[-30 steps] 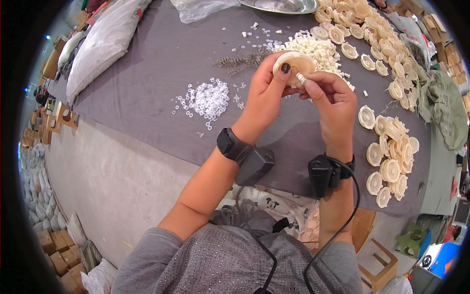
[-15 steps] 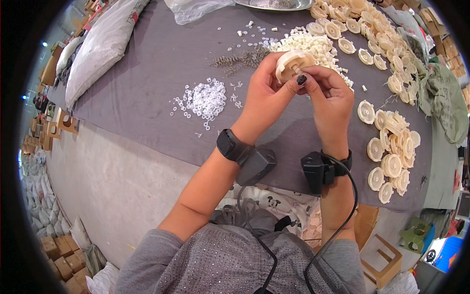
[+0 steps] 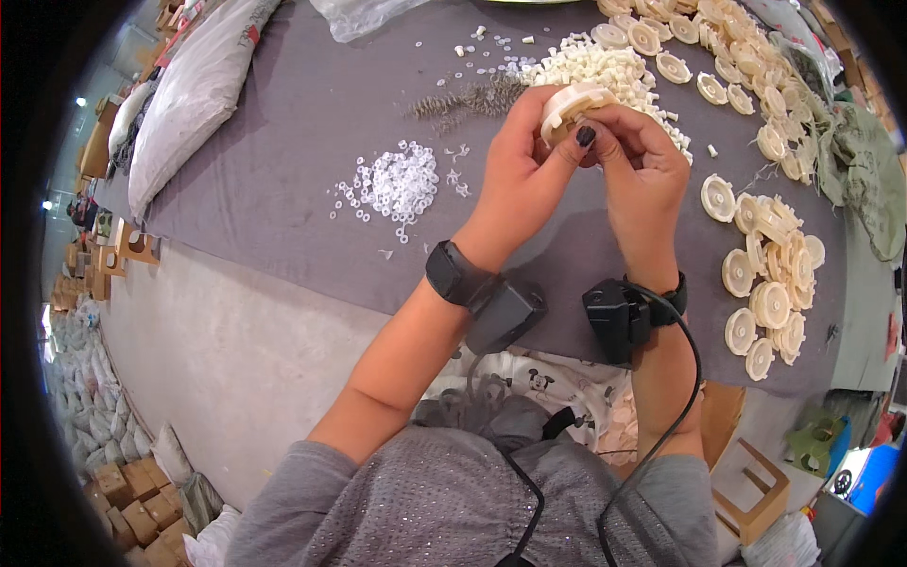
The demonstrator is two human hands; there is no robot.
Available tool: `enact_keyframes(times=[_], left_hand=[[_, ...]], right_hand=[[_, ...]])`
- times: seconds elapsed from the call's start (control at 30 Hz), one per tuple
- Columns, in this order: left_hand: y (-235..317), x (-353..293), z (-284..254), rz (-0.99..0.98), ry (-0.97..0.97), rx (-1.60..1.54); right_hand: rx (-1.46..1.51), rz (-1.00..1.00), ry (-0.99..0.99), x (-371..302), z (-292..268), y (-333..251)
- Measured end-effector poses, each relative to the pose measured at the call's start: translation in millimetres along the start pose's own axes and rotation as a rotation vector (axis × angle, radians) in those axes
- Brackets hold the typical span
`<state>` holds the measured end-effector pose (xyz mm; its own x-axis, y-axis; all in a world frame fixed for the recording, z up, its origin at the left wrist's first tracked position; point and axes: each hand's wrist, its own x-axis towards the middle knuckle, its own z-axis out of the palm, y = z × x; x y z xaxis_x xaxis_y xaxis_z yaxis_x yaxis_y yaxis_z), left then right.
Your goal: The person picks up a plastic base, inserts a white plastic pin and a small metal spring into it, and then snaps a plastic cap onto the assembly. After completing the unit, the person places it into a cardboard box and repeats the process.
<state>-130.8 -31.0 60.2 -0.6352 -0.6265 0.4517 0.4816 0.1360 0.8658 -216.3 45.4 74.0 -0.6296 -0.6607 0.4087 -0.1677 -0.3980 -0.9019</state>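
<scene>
Both my hands meet above the grey table (image 3: 283, 113). My left hand (image 3: 524, 170) grips a cream round plastic wheel part (image 3: 572, 104) from the left, thumb over its front. My right hand (image 3: 638, 175) pinches at the same part from the right; whatever small piece lies under its fingertips is hidden. Just behind the part lies a heap of small cream pegs (image 3: 605, 66). A pile of tiny white rings (image 3: 397, 184) sits to the left of my left wrist, and a bundle of thin metal springs (image 3: 468, 99) lies beyond it.
Several cream wheel parts (image 3: 770, 283) lie spread along the table's right side and far right (image 3: 680, 47). A green cloth bag (image 3: 869, 180) is at the right edge, white sacks (image 3: 189, 85) at the far left. Cardboard boxes (image 3: 132, 501) stand on the floor.
Both hands with the wheel part have shifted slightly up and away from me. The part has turned in my fingers and is now more covered by them.
</scene>
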Motion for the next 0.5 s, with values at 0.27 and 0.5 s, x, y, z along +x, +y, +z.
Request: enact_keyframes(times=[0.27,0.5], left_hand=[[-8.0,1.9,1.9,-0.051,-0.014,0.092],[5.8,2.0,-5.1,-0.217,-0.040,-0.125]], right_hand=[[0.028,0.103,0.044,3.0,-2.1,0.4],[-0.251,0.190,0.022,12.5,-20.3,2.8]])
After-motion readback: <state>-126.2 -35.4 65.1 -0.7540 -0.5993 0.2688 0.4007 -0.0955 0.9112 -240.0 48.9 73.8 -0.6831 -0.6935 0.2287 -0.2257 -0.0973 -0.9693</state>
